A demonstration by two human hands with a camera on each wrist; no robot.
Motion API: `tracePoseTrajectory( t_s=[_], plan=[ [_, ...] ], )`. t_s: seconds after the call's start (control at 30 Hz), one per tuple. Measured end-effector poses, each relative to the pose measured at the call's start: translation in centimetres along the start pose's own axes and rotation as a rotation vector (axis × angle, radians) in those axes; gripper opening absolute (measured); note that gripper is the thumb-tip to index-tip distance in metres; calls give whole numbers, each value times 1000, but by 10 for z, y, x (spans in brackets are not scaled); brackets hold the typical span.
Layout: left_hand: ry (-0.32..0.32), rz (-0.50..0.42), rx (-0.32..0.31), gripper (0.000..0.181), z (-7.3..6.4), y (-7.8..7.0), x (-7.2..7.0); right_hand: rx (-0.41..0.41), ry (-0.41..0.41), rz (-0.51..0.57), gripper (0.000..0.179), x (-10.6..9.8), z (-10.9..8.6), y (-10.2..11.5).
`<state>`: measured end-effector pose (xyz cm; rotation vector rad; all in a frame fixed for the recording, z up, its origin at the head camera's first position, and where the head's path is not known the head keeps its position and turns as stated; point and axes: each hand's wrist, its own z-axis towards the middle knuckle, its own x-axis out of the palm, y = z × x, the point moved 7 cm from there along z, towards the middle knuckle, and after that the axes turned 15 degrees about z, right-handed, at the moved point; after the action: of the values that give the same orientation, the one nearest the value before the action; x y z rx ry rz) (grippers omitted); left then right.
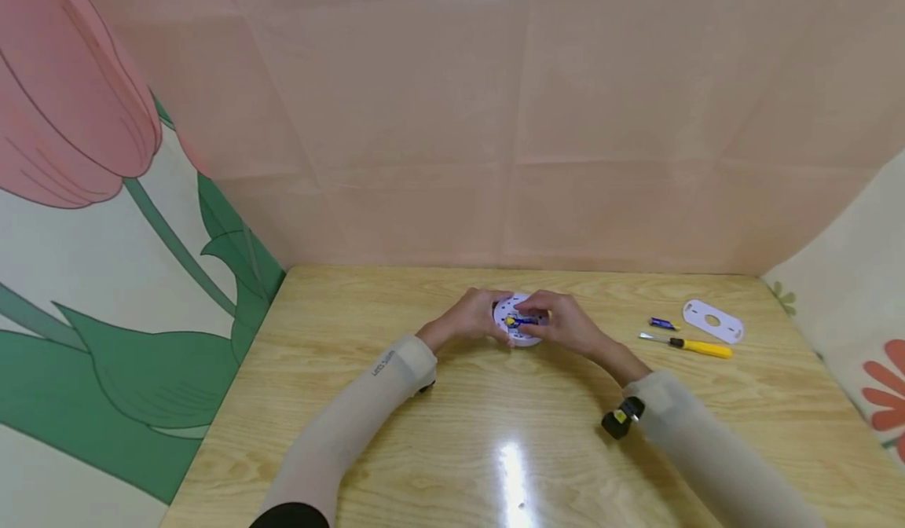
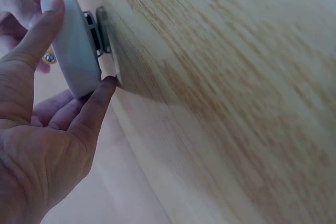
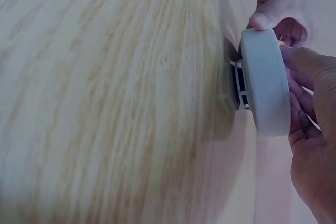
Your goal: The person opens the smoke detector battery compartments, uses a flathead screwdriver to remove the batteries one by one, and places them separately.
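A round white smoke detector [image 1: 504,309] lies on the wooden table with its back facing up. My left hand [image 1: 470,315] grips its left edge, thumb and fingers around the rim; the left wrist view shows the detector's [image 2: 76,45] smooth side wall and slotted underside. A blue battery with a yellow end [image 1: 526,321] is at the middle of the back. My right hand [image 1: 571,325] pinches this battery with thumb and fingers. In the right wrist view, the detector [image 3: 266,85] and the hand hide most of the battery.
To the right lie a second blue battery [image 1: 663,324], a flat screwdriver with a yellow handle [image 1: 707,349] and a white mounting plate [image 1: 696,312] with a centre hole. A cloth backdrop [image 1: 452,119] rises behind the table's far edge.
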<state>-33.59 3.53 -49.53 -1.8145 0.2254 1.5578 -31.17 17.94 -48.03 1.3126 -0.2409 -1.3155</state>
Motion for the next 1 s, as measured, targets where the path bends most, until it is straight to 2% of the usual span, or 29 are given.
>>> tracePoseTrajectory(
  t_s=[0.23,0.5,1.0],
  plan=[
    [11,17,-15,100,1,2,2,-22,4,-23,33,3,2,-1],
    [31,3,-21,100,2,2,4,-31,-7,6,28,4,4,-1],
    [22,8,-25,98,2,1,4,-71,-12,2,19,8,5,1]
  ],
)
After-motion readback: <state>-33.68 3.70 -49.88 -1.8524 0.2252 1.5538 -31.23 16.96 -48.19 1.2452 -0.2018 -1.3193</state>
